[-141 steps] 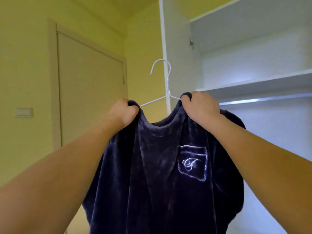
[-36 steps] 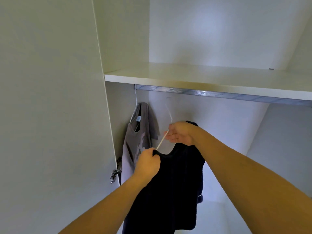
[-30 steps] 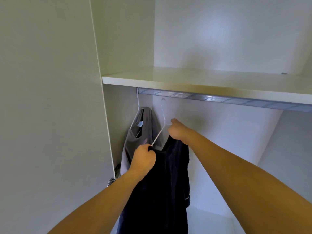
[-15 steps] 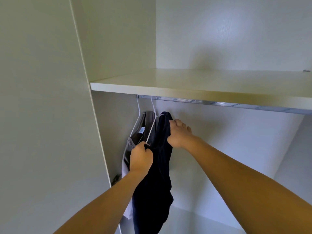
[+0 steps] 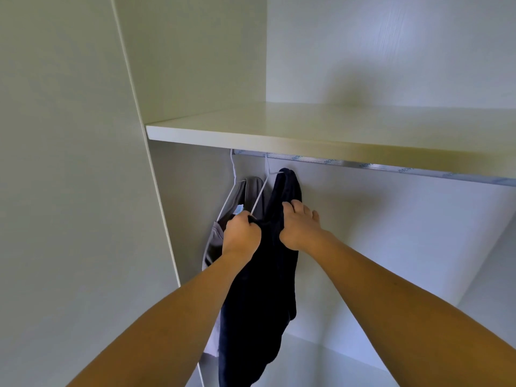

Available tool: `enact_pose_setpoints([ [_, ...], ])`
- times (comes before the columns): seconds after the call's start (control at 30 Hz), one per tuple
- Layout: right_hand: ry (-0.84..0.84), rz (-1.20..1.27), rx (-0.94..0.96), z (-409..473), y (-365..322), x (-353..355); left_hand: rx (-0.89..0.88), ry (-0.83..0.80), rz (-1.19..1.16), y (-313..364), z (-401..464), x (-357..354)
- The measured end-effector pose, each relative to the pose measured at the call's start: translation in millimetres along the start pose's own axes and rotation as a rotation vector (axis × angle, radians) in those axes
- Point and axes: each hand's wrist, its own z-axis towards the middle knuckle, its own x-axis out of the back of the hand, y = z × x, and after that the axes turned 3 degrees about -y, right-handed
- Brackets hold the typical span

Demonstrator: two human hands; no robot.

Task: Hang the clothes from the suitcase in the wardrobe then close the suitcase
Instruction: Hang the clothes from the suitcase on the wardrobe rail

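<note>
Since half a second ago both hands have shifted slightly right along the rail with the dark garment, and the view has dipped so more of the shelf top shows. At present the left hand point(image 5: 242, 236) is curled into a fist, gripping the near shoulder of the navy garment point(image 5: 262, 303) together with the lower end of its white wire hanger point(image 5: 261, 192). Just beside it, the right hand point(image 5: 298, 227) lies against the garment's right side with its fingers point(image 5: 300, 209) extended and slightly spread, pressing on the cloth; the thumb is hidden behind the fabric, so whether it pinches cannot be told. That garment hangs inside the wardrobe, its hanger hook going up to the metal rail point(image 5: 363, 165) under the shelf point(image 5: 321, 135), and the cloth falls in a long dark fold between the two forearms. Immediately to its left, touching or nearly so, hangs a grey garment point(image 5: 245, 194) on its own white hanger, with a small pale blue label point(image 5: 239, 210) at the collar whose print is too small to read. Along the rail runs repeated lettering, upside down and partly blurred, that seems to end in "ONG". Left of everything stands the wardrobe's pale side panel point(image 5: 69, 191).
</note>
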Motion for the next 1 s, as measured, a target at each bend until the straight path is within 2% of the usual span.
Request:
enact_pose_setpoints([
  [0.23, -0.032, -0.004, -0.021, -7.0, 12.2, -25.8, 0.0, -0.144, -0.042, -35.5, -6.1, -7.6],
  [0.37, 0.013, 0.014, -0.026, -11.1, 17.1, -38.7, -0.013, -0.198, 0.021, -41.3, -5.9, 2.5],
  [0.47, 0.08, 0.049, -0.021, -16.1, 15.6, -49.0, 0.001, -0.194, 0.044, -49.7, -12.9, 6.8],
  [0.6, 0.284, 0.259, -0.003, -25.2, 4.5, -65.2, 0.028, -0.157, -0.027, -64.7, -31.0, 10.5],
  [0.7, 0.36, 0.347, 0.044, -36.3, -9.4, -81.8, 0.033, -0.148, -0.067, -78.7, -52.8, 10.9],
  [0.83, 0.378, 0.357, 0.096, -53.3, -22.4, -111.0, 0.107, -0.148, -0.054, -108.4, -83.3, 8.6],
  [1.0, 0.307, 0.332, 0.153, -82.1, -38.1, -157.6, 0.253, -0.141, -0.034, -151.3, -124.1, 17.4],
])
